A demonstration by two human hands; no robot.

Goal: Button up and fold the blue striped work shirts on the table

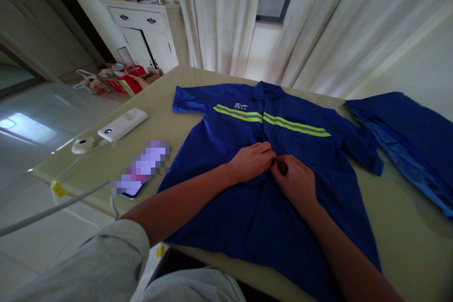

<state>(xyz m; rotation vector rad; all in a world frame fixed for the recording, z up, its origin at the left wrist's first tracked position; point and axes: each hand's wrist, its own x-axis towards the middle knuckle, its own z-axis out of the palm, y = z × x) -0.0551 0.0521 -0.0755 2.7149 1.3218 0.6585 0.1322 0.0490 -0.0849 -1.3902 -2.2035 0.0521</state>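
The blue short-sleeved work shirt with yellow-green reflective stripes (269, 160) lies flat on the pale desk (396, 226). Left hand (252, 160) and right hand (294, 180) pinch its front placket mid-chest, apparently buttoning; aligning button and hole demands fine fingertip control.

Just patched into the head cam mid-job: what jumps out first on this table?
The blue work shirt with yellow-green reflective stripes lies flat across the middle of the table, and the left hand and right hand meet at its front placket, pinching the fabric. A second blue garment lies at the right edge. To the left sit a white power bank and a phone.
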